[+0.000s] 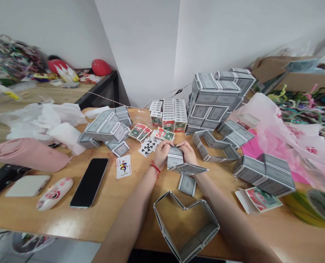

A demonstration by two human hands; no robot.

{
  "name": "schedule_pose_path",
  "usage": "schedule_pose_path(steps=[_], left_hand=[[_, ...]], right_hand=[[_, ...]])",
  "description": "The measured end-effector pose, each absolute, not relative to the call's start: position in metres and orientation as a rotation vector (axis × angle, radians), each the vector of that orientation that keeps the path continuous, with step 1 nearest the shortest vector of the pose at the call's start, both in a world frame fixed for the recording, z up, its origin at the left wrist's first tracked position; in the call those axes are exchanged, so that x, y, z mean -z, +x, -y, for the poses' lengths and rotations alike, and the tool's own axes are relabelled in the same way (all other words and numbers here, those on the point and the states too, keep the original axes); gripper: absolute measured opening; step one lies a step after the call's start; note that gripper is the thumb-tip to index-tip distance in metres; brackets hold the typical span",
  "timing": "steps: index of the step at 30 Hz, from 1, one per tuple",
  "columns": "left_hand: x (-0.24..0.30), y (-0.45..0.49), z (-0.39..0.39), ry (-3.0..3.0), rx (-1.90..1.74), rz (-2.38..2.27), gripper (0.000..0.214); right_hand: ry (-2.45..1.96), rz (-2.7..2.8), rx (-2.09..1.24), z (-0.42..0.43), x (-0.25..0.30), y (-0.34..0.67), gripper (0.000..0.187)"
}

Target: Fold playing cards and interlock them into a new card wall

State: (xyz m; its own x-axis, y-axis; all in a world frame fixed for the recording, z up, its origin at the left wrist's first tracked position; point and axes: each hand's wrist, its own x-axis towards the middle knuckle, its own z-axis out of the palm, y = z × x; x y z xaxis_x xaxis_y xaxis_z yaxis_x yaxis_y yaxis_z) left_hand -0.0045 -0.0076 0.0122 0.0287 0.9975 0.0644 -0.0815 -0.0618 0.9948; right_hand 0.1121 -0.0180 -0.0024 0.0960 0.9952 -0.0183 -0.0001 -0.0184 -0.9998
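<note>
Between my left hand [161, 156] and my right hand [189, 153] is a folded strip of grey-backed playing cards [175, 157]. Both hands pinch its far edge, fingers closed, with the fingertips partly hidden. One part of the strip juts out to the right above my right wrist. Below it a grey-backed card piece [187, 184] lies on the table. Nearer to me stands a heart-shaped frame of joined cards [162, 223], between my forearms. Loose face-up cards [148, 147] and an open card box [165, 134] lie just past my left hand.
Stacked card blocks [215, 98] rise at the back right, beside rows of card boxes [169, 113]. More card structures [104, 126] stand left; another open frame [217, 159] sits right. A phone [89, 182], a joker card [123, 167] and green-yellow tape [301, 208] lie around.
</note>
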Motion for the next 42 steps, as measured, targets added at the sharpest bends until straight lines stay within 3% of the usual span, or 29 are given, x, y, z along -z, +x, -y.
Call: schedule_pose_path(steps=[17, 29, 42], left_hand=[[-0.009, -0.017, 0.004, 1.547, -1.206, -1.072, 0.017], [-0.008, -0.015, 0.0, 1.553, -1.088, -1.102, 0.025], [-0.006, -0.012, -0.003, 1.602, -1.133, -1.224, 0.018]], right_hand=[[-0.987, 0.81, -1.829, 0.018, -0.005, 0.124, 0.033], [-1.149, 0.968, -1.379, 0.014, 0.008, 0.123, 0.033], [-1.04, 1.059, -1.469, 0.016, 0.004, 0.123, 0.029]])
